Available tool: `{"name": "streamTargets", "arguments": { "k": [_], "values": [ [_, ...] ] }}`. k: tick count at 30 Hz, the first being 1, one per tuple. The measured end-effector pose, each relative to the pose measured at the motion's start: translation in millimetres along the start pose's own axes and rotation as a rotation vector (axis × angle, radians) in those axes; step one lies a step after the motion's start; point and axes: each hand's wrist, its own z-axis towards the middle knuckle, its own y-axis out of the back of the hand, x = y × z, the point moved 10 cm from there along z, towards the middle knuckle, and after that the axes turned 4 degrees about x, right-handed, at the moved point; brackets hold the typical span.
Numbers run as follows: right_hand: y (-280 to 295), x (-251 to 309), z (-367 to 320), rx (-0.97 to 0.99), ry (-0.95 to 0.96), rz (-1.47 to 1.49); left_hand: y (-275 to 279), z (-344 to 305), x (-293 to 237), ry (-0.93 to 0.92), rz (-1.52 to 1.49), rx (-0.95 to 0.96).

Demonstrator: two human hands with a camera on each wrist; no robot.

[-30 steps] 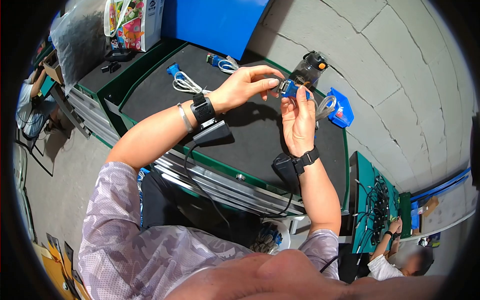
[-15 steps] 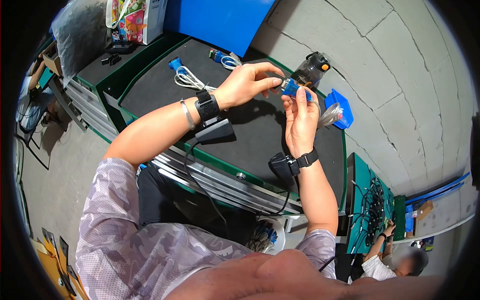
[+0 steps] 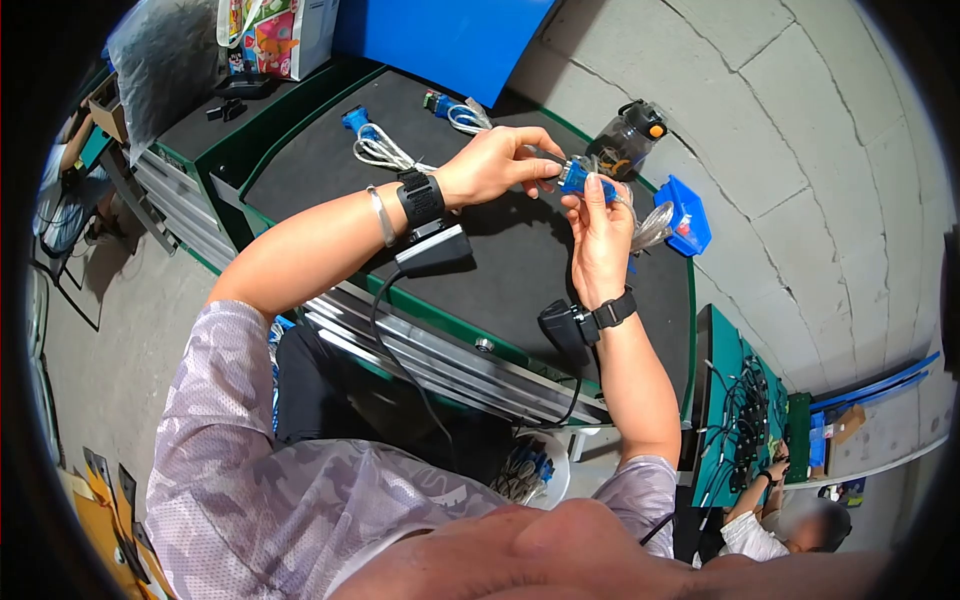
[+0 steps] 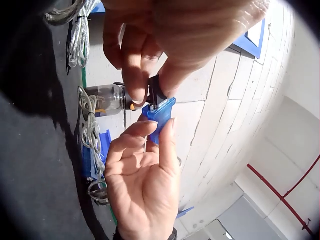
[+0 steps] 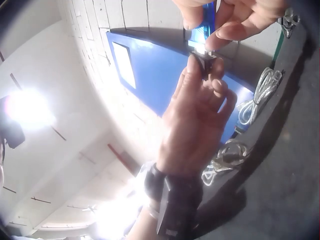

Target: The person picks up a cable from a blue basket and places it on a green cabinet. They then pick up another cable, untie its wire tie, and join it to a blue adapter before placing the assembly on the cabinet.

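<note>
In the head view my right hand (image 3: 602,240) pinches the blue see-through housing of a serial cable connector (image 3: 574,178) between thumb and fingers. My left hand (image 3: 492,166) comes in from the other side and pinches a small black piece (image 4: 157,90), a cap by its look, against the connector's metal end. In the left wrist view the black piece meets the blue connector's edge. The right wrist view shows the same meeting of parts, with the blue connector above. A bundled clear cable (image 3: 654,226) shows just right of my right hand.
Two more coiled cables with blue connectors (image 3: 356,119) lie on the dark tabletop (image 3: 480,255). A dark bottle (image 3: 632,138) and a blue bin (image 3: 686,218) stand along the wall side. A white bucket (image 3: 562,468) with cables is below the table edge. Another person sits at lower right.
Both hands stay together at nearly the same spot. The connector has turned slightly in my right hand, and its metal end is now close against my left fingertips. The bundled cable has swung a little.
</note>
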Motion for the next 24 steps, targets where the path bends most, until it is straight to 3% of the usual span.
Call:
{"name": "streamTargets", "arguments": {
  "k": [12,24],
  "values": [
    [-0.4,0.4,-4.3,-0.031,0.065,-0.039,-3.2,-0.2,4.0,-0.013,-0.053,-0.001],
    [-5.7,9.5,0.0,0.038,-0.02,0.113,-6.5,1.9,2.2,0.003,-0.097,0.027]
  ]
}}
